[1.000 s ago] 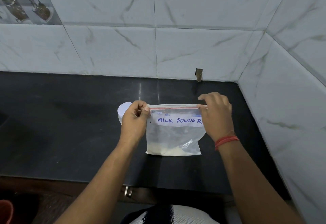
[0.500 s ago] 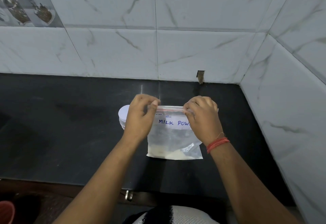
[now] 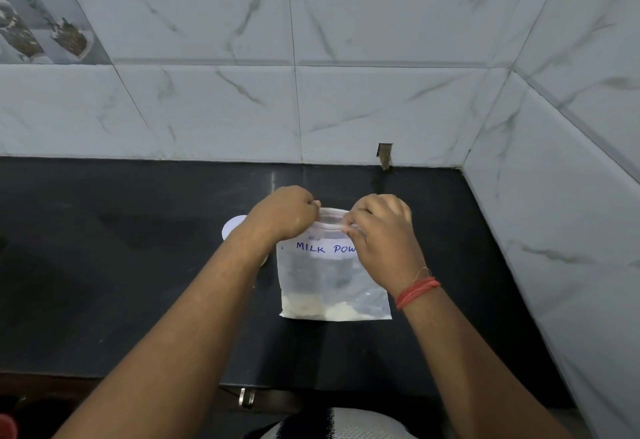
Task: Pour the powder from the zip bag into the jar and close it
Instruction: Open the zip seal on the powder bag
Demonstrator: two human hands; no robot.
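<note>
- Left hand [image 3: 284,215] and right hand [image 3: 382,234] both pinch the top seal of the zip bag [image 3: 332,283], fingers closed on it.
- The bag stands mid-counter [image 3: 104,265], powder [image 3: 311,309] at its bottom.
- A white lid [image 3: 232,227] peeks out left, behind the left wrist.
- Tiled wall [image 3: 554,231] close on the right; bare counter lies left.

A black countertop [image 3: 104,265] is lying under and all around the grip. Marble-veined wall tiles [image 3: 207,109] are standing beyond it and to its right. A small notch [image 3: 384,154] is showing just beyond, a metal latch [image 3: 246,397] well nearer.
</note>
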